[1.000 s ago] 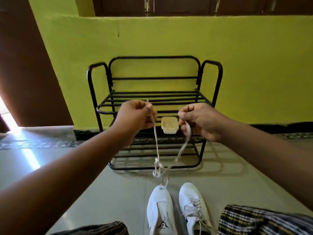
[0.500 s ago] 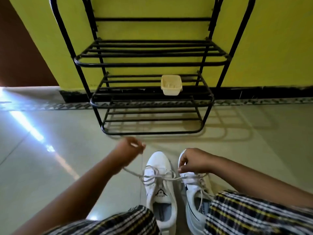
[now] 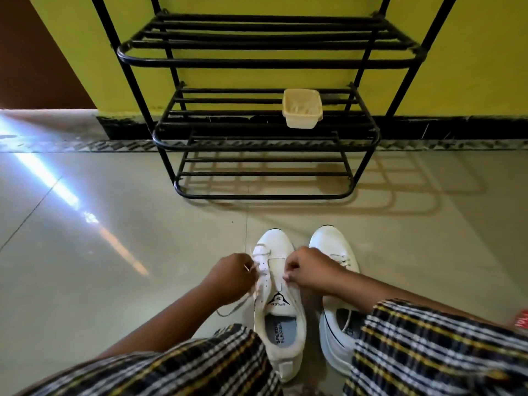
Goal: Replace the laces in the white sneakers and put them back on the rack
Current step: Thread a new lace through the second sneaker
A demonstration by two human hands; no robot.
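Two white sneakers sit side by side on the floor just in front of the black rack (image 3: 265, 144), and over the left sneaker (image 3: 278, 298) the left hand (image 3: 231, 277) and right hand (image 3: 310, 271) each pinch an end of its lace (image 3: 261, 254). Only the toe-end eyelets look threaded (the rest are bare). Uneven pulling could leave one end short, and the right sneaker (image 3: 338, 284) looks loosely laced.

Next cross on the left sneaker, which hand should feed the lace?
Left, probably. The left hand pinches the lace at the left sneaker's eyelets, its loose tail trailing on the floor beside it. The right hand pinches the opposite eyelet edge, steadying.
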